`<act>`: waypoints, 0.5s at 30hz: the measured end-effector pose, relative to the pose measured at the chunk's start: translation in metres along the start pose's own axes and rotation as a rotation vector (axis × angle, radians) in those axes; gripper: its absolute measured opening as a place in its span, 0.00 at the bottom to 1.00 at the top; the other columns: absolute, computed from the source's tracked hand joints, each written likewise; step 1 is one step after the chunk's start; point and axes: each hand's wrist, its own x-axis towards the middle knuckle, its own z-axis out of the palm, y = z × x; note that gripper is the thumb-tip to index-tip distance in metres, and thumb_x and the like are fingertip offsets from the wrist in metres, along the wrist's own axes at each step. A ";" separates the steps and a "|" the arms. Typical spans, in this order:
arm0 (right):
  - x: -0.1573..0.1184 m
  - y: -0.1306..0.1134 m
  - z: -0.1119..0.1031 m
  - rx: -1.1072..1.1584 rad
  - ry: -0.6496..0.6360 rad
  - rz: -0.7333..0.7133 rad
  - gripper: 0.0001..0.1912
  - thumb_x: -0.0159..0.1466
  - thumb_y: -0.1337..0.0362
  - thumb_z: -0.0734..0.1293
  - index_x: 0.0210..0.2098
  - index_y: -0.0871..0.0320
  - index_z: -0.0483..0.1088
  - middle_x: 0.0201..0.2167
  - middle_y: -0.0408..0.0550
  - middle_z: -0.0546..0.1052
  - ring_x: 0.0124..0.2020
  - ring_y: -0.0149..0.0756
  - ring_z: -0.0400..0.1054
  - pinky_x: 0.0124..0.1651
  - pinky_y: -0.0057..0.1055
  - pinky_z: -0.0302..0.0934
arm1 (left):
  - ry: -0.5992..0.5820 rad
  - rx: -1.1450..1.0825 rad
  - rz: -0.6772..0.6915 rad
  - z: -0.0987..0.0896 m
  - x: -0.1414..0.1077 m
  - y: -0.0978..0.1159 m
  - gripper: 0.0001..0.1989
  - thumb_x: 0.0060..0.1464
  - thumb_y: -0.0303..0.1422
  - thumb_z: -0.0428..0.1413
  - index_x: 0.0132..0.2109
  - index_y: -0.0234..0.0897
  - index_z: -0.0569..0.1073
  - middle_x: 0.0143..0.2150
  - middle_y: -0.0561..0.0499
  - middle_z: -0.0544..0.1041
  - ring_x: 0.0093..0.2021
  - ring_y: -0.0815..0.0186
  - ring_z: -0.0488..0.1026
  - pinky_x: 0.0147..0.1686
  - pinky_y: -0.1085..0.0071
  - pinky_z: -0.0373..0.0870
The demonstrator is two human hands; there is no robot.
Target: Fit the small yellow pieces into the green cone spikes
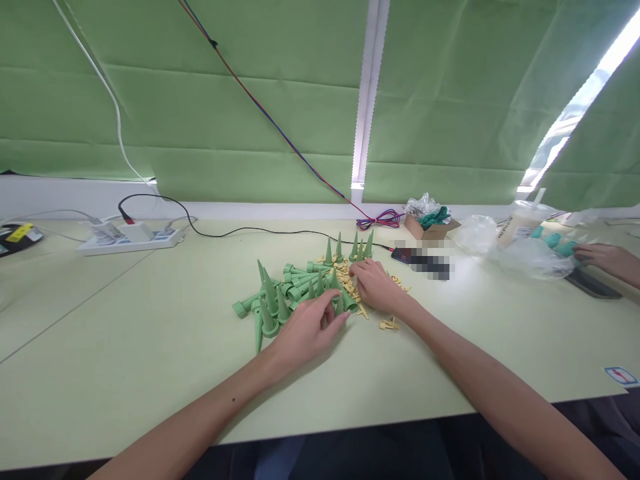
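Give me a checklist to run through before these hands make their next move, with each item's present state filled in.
1. Left hand at the green cones: ok.
2. Right hand at the small yellow pieces: ok.
3. Right hand's fingertips gripping a piece: cannot tell, they are hidden from this view.
4. Green cones all standing: not ok, several stand but others lie on their sides.
5. Yellow pieces all in one heap: not ok, a few stray pieces lie nearer the table's front edge.
6. Black cable clear of both hands: ok, it runs behind the cones.
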 end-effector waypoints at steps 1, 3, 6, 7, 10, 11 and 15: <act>0.000 0.000 0.000 0.006 -0.007 -0.005 0.15 0.62 0.79 0.55 0.41 0.60 0.68 0.42 0.55 0.75 0.43 0.45 0.62 0.46 0.38 0.55 | 0.010 -0.023 -0.003 0.000 0.000 0.001 0.17 0.63 0.40 0.50 0.55 0.40 0.67 0.28 0.55 0.72 0.25 0.67 0.67 0.27 0.72 0.61; 0.001 0.001 0.001 0.017 -0.016 -0.007 0.15 0.62 0.79 0.55 0.41 0.60 0.69 0.41 0.54 0.75 0.42 0.44 0.62 0.45 0.37 0.55 | 0.041 -0.062 0.002 -0.001 -0.002 0.003 0.18 0.63 0.40 0.50 0.58 0.42 0.63 0.29 0.56 0.71 0.24 0.69 0.66 0.26 0.73 0.61; 0.001 0.003 0.002 0.024 -0.022 -0.001 0.15 0.63 0.79 0.56 0.41 0.60 0.69 0.41 0.54 0.75 0.43 0.43 0.62 0.45 0.36 0.54 | 0.106 -0.094 0.041 0.000 -0.003 0.002 0.16 0.64 0.39 0.50 0.56 0.43 0.61 0.29 0.58 0.70 0.22 0.72 0.63 0.24 0.75 0.60; 0.002 0.003 0.003 0.023 -0.023 0.004 0.15 0.63 0.78 0.56 0.41 0.60 0.69 0.41 0.54 0.75 0.43 0.43 0.62 0.45 0.36 0.54 | 0.127 -0.095 0.061 0.000 -0.004 0.001 0.14 0.64 0.38 0.50 0.55 0.42 0.61 0.28 0.58 0.69 0.22 0.72 0.62 0.24 0.75 0.59; 0.002 0.004 0.003 0.015 -0.025 0.016 0.14 0.64 0.77 0.56 0.40 0.61 0.70 0.39 0.54 0.75 0.42 0.43 0.62 0.44 0.35 0.54 | 0.146 -0.061 0.117 0.001 -0.005 -0.001 0.10 0.65 0.37 0.49 0.51 0.40 0.63 0.27 0.59 0.67 0.22 0.73 0.61 0.24 0.76 0.59; 0.002 0.004 0.003 0.012 -0.024 0.019 0.13 0.64 0.77 0.56 0.39 0.60 0.70 0.38 0.54 0.75 0.41 0.43 0.63 0.44 0.35 0.54 | 0.136 -0.044 0.134 0.002 -0.005 -0.002 0.09 0.65 0.36 0.48 0.50 0.40 0.63 0.26 0.59 0.67 0.22 0.73 0.61 0.24 0.76 0.59; 0.002 0.003 0.002 0.001 -0.021 0.035 0.11 0.65 0.75 0.56 0.38 0.60 0.69 0.36 0.52 0.74 0.39 0.42 0.62 0.41 0.34 0.53 | 0.098 0.024 0.212 0.004 -0.006 -0.003 0.06 0.64 0.34 0.48 0.47 0.39 0.65 0.25 0.59 0.66 0.21 0.73 0.61 0.24 0.76 0.59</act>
